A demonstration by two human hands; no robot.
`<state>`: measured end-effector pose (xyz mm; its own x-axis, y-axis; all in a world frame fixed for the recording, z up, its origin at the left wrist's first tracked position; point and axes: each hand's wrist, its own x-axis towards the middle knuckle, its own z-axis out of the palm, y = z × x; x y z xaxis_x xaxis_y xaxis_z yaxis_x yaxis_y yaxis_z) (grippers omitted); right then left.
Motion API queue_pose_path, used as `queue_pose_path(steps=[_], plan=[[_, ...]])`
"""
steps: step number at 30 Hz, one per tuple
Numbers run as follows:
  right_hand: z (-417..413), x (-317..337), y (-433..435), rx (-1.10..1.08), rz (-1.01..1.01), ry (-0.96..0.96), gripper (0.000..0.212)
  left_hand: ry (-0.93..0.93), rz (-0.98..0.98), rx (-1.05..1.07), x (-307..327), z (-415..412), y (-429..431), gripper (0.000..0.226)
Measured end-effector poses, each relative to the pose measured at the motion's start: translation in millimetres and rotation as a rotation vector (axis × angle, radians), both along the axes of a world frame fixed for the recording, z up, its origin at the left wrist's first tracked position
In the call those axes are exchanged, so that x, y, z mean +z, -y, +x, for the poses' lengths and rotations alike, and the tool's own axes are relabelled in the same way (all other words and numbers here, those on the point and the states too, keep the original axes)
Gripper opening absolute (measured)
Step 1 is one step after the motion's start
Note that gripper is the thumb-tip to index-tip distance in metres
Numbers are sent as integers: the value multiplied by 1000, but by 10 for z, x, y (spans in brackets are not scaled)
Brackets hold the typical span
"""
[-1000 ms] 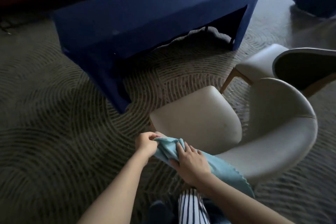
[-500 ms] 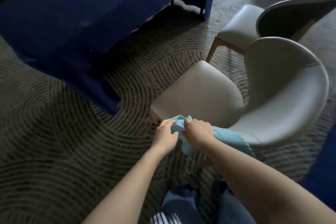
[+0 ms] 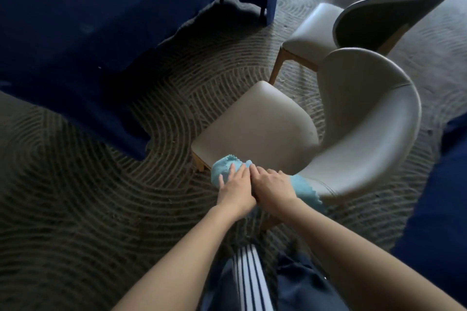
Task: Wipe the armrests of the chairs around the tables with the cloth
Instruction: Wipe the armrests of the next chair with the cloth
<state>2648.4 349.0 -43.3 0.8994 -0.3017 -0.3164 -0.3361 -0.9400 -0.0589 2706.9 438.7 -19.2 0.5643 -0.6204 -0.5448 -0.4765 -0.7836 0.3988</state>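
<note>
A light blue cloth point(image 3: 222, 168) lies over the near end of the curved armrest of a beige chair point(image 3: 366, 134). My left hand point(image 3: 233, 185) lies flat on the cloth with its fingers straight. My right hand point(image 3: 271, 184) rests beside it on the same cloth, fingers stretched forward and touching the left hand. A scalloped edge of the cloth point(image 3: 309, 193) sticks out to the right of my right wrist. The armrest end under the cloth is hidden.
A second beige chair point(image 3: 318, 30) with wooden legs stands behind the first. A table draped in dark blue point(image 3: 101, 20) fills the upper left. More blue cloth point(image 3: 442, 197) hangs at the right edge. Patterned carpet point(image 3: 75, 197) covers the floor.
Both hands went from pinching and bunching the cloth to lying flat on it. The cloth has spread out over the armrest end. The view has shifted closer to the chair.
</note>
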Motion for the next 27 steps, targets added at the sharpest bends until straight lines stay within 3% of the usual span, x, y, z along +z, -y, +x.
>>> queue_pose_path(steps=[2, 6, 16, 20, 27], plan=[[-98, -25, 47, 44, -49, 103, 31, 60, 49, 6, 22, -158, 67, 75], [-342, -138, 255, 177, -88, 324, 24, 168, 124, -15, 113, -404, 176, 76], [-758, -188, 806, 443, -50, 486, 57, 320, 234, -91, 428, -882, 549, 71], [-941, -125, 1099, 499, -50, 584, 51, 354, 265, -195, 557, -939, 758, 58], [-1243, 46, 1779, 620, 1, 599, 52, 284, 165, -212, 651, -1301, 1227, 63]])
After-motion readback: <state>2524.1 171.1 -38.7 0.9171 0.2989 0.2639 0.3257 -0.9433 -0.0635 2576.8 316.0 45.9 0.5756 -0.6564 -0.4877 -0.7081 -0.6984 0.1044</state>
